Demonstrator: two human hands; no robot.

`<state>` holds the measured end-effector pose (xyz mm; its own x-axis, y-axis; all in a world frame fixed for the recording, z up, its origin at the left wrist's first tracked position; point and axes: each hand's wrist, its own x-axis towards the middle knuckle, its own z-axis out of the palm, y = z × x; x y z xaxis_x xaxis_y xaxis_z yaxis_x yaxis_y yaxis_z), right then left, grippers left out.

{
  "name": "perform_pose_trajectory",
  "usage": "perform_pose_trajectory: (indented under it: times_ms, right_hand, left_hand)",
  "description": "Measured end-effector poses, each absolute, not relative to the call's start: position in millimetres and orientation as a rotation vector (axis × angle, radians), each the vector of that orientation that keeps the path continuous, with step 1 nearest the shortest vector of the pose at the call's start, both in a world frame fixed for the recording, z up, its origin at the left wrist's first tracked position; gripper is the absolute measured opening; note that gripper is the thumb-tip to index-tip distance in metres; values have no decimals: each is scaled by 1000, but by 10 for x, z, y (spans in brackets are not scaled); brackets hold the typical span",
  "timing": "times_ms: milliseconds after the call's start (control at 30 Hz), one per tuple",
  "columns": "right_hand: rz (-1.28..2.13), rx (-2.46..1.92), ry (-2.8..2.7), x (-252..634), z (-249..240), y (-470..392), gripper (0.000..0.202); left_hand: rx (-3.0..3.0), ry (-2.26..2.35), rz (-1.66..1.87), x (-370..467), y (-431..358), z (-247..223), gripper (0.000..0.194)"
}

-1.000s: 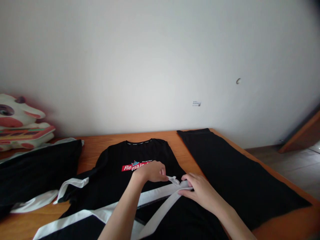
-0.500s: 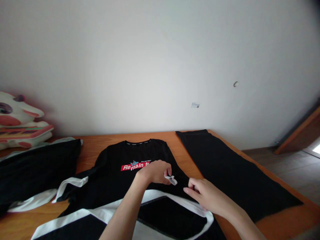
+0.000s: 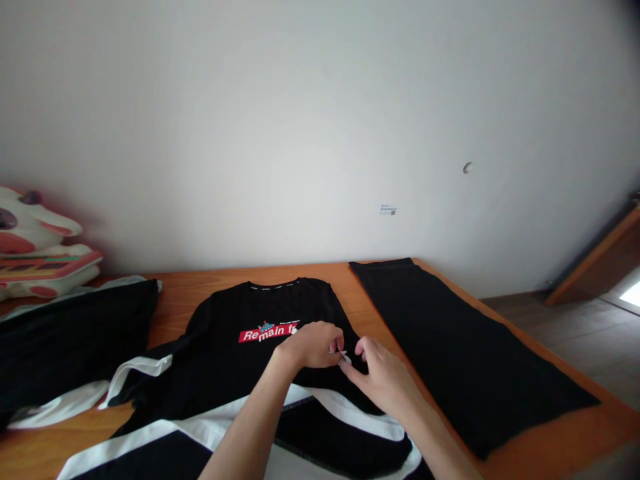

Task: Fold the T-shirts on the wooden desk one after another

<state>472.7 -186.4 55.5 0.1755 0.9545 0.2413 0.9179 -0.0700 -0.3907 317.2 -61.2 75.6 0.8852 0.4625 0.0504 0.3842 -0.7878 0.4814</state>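
Observation:
A black shirt (image 3: 235, 373) with a red "Remain" print lies spread on the wooden table, its collar toward the wall. My left hand (image 3: 316, 345) is over the shirt's right side, finger and thumb pinched on a small piece of white fabric (image 3: 345, 358). Close beside it is my right hand (image 3: 383, 377), thumb and forefinger apart, the thumb reaching the white fabric; whether it presses on it I cannot tell. In front of both hands, a black garment with white trim (image 3: 345, 407) covers the shirt's lower part. A white cuff (image 3: 135, 369) ends the shirt's left-hand sleeve.
Folded black cloth (image 3: 465, 347) lies along the table's right side. More black clothing with white edges (image 3: 75, 333) is at the left, below a cow-shaped toy keyboard (image 3: 45, 247). Behind the wooden table (image 3: 185, 293) rises a pale wall.
My right hand has moved left and slightly up, to the white fabric in my left hand, and its fingers have spread. The white-trimmed edge near it has sunk. My left hand barely moved.

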Motion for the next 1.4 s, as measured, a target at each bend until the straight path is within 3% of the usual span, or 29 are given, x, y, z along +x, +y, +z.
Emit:
perform_pose_trajectory:
  times_ms: [200,367,533,700,867,1100,1267,1400]
  right_hand:
    - [-174,-1999,-1724,4532,215,-1792,12]
    - [-267,-1922,-1741,4508,160,-1852,23]
    - [-284,-1932,-1744,4507,165,-1869,35]
    - [-253,-1932,-1715,4517,151,-1864,17]
    - [-203,-1885,-1710,4539,145,-1867,28]
    - [-186,-1730,-1750,4564,171,-1867,21]
    - [-125,-1756,-1772,4578,158,-1872,34]
    - [-45,-1821,-1798,4568,180,-1883,28]
  left_hand:
    - [2610,589,267,3134,-593,764,5]
    - [2765,681,230,3099,-557,684,24]
    - [2929,766,360,3059,-476,641,13]
    - [2880,968,348,2960,-375,568,22]
    - [2703,1237,484,2858,-280,496,29]
    - [2468,1409,609,2725,-188,438,34]
    - [2636,1058,731,2639,-214,463,34]
    - [2667,888,594,2595,-201,428,28]
